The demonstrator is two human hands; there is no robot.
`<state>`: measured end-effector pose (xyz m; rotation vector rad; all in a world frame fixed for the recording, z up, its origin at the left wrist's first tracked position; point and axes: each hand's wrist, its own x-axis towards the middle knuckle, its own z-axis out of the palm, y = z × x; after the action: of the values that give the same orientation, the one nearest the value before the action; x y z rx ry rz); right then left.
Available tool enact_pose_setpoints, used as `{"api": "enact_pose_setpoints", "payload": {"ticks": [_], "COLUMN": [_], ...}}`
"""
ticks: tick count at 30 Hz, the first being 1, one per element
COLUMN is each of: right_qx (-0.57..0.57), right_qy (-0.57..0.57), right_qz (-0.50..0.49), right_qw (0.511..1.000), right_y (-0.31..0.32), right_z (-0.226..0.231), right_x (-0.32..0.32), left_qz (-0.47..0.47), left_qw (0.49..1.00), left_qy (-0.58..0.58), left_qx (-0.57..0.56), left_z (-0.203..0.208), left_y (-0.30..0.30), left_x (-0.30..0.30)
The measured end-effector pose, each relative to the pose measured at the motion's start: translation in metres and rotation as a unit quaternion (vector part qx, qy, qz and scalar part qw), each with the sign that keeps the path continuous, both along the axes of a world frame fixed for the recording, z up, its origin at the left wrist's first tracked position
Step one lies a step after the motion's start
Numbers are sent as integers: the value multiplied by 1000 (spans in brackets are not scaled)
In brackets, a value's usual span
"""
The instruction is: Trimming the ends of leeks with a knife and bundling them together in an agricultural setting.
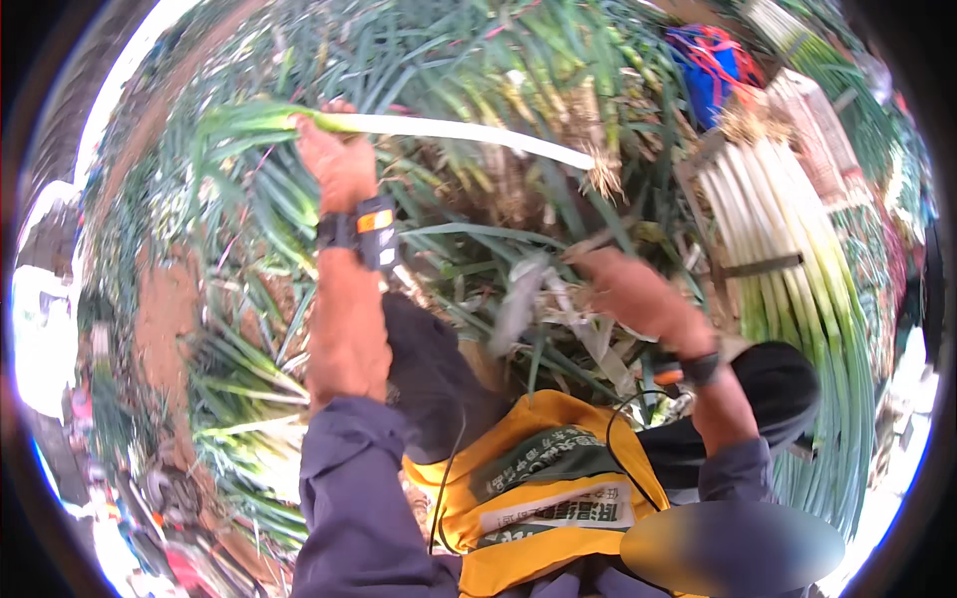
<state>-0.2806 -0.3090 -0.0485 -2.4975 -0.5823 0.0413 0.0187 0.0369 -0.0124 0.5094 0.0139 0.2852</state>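
My left hand (339, 164) grips a long scallion (449, 130) near where its white stalk turns green. The stalk points right, almost level, ending in a tuft of pale roots. Leaves hang past the hand on the left. My right hand (638, 299) is apart from the stalk, lower and to the right, with its fingers curled; what they hold, if anything, is smeared by motion. A pale blurred strip (518, 304) shows to the left of those fingers, over loose leaves and peelings (598, 339).
A strapped bundle of cleaned scallions (788, 229) lies to my right. A large heap of unpeeled scallions (478, 80) spreads ahead, with a blue bag with red ties (708, 70) at its far right. More loose scallions (259, 439) lie on the soil at left.
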Motion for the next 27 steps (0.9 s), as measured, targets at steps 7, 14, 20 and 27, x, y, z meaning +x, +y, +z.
{"api": "enact_pose_setpoints", "payload": {"ticks": [7, 14, 20, 27], "right_qx": [680, 898, 259, -146], "right_qy": [189, 83, -399, -391], "right_qz": [-233, -146, -339, -585], "right_qw": [669, 407, 812, 695], "right_y": [76, 70, -144, -310], "right_z": [53, 134, 220, 382], "right_x": [79, 120, 87, -112], "left_qz": [-217, -398, -427, -441], "left_qw": [976, 909, 875, 787], "left_qy": [-12, -113, -2, 31], "left_qx": [-9, 53, 228, 431], "left_z": [42, 57, 11, -29], "left_y": [-93, -166, -216, -306], "left_x": [-74, -114, -99, -134]}}
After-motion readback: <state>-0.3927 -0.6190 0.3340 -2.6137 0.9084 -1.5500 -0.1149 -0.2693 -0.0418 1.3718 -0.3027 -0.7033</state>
